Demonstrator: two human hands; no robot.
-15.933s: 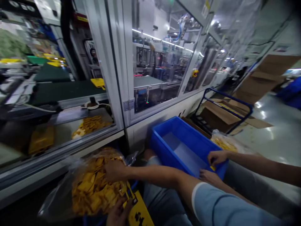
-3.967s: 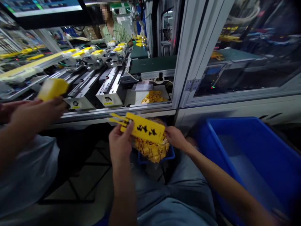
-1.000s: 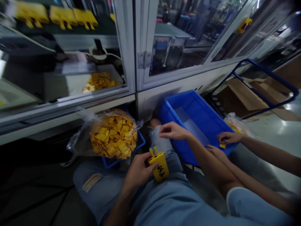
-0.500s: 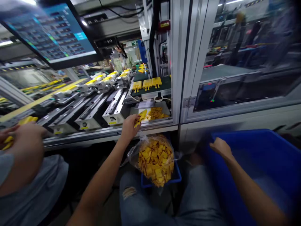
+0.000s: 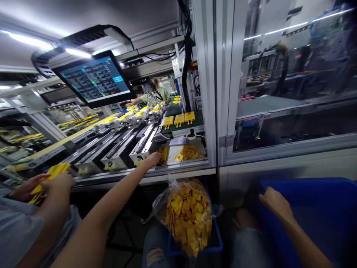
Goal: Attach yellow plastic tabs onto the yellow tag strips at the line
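Touching a yellow device (image 5: 164, 153), my left hand (image 5: 153, 159) hides its grip; near right, my right hand (image 5: 276, 202) curls, contents unseen.

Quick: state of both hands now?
Left hand: at a yellow device, grip unclear.
Right hand: curled closed; can't tell whether it holds anything.

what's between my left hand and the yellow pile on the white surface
Head view: a yellow device touching your left hand, then bare white surface.

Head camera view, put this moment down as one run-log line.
Left hand: at yellow device, grip unclear | Right hand: curled, by large blue bin | Bag of yellow pieces: over small blue bin
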